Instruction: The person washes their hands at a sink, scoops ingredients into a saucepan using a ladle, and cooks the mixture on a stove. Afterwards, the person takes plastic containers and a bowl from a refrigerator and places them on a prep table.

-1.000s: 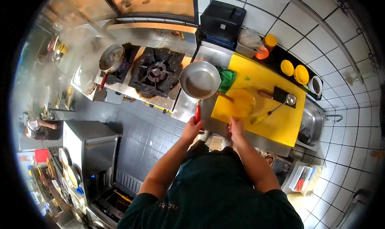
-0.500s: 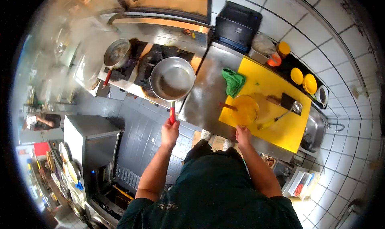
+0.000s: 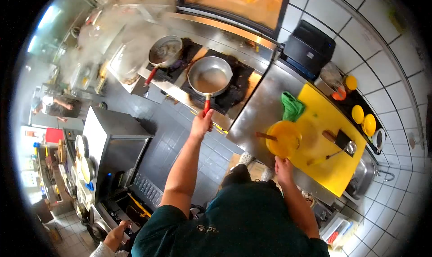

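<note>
Head view: near the middle, the left hand (image 3: 201,123) wraps its fingers around the red handle of a metal pan (image 3: 209,76), which is over the right-hand burner (image 3: 238,93). Right of center, the right hand (image 3: 283,169) has its fingers closed on the near side of a yellow container (image 3: 284,140). A brown handle (image 3: 265,135) juts from its left side. The green cloth (image 3: 292,106) lies just above, beside the yellow board (image 3: 335,167). Another pan (image 3: 165,51) sits at upper left.

Yellow board (image 3: 323,178) on steel counter (image 3: 270,95)
</note>
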`<state>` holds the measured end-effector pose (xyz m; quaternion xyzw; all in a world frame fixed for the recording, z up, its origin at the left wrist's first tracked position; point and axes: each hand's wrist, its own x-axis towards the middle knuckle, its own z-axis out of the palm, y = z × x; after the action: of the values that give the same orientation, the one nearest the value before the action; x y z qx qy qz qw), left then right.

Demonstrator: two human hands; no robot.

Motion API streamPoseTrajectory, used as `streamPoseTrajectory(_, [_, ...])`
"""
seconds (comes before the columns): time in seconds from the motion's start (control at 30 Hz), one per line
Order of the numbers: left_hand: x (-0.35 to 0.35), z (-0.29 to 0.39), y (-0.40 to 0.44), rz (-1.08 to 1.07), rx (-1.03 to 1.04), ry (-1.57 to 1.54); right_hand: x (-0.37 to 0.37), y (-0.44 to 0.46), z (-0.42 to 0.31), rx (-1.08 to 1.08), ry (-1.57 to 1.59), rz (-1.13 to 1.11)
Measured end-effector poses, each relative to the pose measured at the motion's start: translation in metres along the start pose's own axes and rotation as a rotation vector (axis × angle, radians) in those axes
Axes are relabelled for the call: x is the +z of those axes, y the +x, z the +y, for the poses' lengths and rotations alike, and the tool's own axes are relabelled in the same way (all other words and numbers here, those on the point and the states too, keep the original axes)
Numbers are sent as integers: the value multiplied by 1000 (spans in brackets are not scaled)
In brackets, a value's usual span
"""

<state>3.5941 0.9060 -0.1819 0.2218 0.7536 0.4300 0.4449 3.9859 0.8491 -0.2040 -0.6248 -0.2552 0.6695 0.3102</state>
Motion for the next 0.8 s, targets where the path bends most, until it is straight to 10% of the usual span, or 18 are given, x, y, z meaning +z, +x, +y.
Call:
streamPoseTrajectory(0.07, [-7, -7, 2, -13, -18, -9, 0, -3, -2, -14, -23, 21])
streamPoseTrajectory(0.2, [10, -7, -32, 567, 593, 492, -10, -10, -5, -40, -43, 38])
streamPoseTrajectory(0.33, [82, 27, -57, 293, 975, 516, -35, -28, -3, -11, -93, 96])
streamPoseTrajectory(0.57, [239, 58, -5, -507, 780, 773, -66, -57, -6, 58, -101, 249])
streamPoseTrajectory(0.8, [307, 49, 47, -721, 962, 1124, -78, -70, -28, 115, -80, 263])
